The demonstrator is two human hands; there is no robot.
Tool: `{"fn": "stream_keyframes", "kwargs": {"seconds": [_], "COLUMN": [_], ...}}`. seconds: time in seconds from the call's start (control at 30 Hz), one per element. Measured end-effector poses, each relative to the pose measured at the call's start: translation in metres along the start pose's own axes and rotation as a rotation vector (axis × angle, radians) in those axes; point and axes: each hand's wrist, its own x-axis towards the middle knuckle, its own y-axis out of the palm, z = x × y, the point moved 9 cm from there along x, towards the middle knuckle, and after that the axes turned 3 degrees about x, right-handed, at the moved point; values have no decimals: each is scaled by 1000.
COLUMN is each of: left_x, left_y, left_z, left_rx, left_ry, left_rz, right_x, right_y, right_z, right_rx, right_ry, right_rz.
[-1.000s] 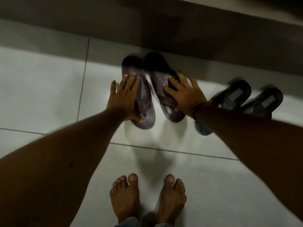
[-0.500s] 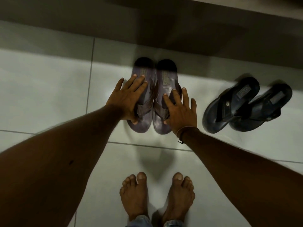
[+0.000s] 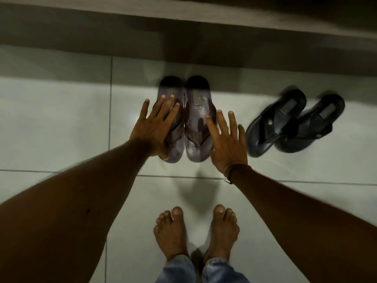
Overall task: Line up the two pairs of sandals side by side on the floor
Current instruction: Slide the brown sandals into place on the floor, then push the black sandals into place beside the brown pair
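Two brown sandals stand side by side on the tiled floor, touching, heels toward the far step: the left brown sandal [image 3: 173, 154] and the right brown sandal [image 3: 196, 111]. My left hand [image 3: 155, 127] lies flat with spread fingers over the left one. My right hand [image 3: 227, 141] hovers open at the outer edge of the right one, fingers apart. A pair of black sandals [image 3: 293, 123] sits to the right, angled up and to the right, the two overlapping each other.
A raised grey step [image 3: 183, 37] runs across the far side, right behind the sandals' heels. My bare feet [image 3: 195, 231] stand on the tiles just below the brown pair. Grout lines cross the floor.
The brown sandals have been straightened and pushed together. My right hand has slid off the right brown sandal to its outer edge and lifted open.
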Motion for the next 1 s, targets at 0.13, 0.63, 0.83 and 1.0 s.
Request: {"fn": "stream_keyframes", "kwargs": {"seconds": [0.13, 0.63, 0.83, 1.0], "left_x": [-29, 164, 188, 185], "left_y": [-34, -74, -45, -41], "left_z": [-50, -299, -308, -323], "left_rx": [-34, 172, 137, -34], "left_ry": [95, 363, 293, 88], "left_rz": [26, 65, 58, 32], "right_x": [-79, -17, -3, -11], "right_y": [-21, -36, -17, -19], "right_z": [-62, -344, -363, -392], "right_rx": [35, 226, 121, -39], "right_ry": [183, 543, 340, 99], "right_rz": [83, 81, 65, 145]}}
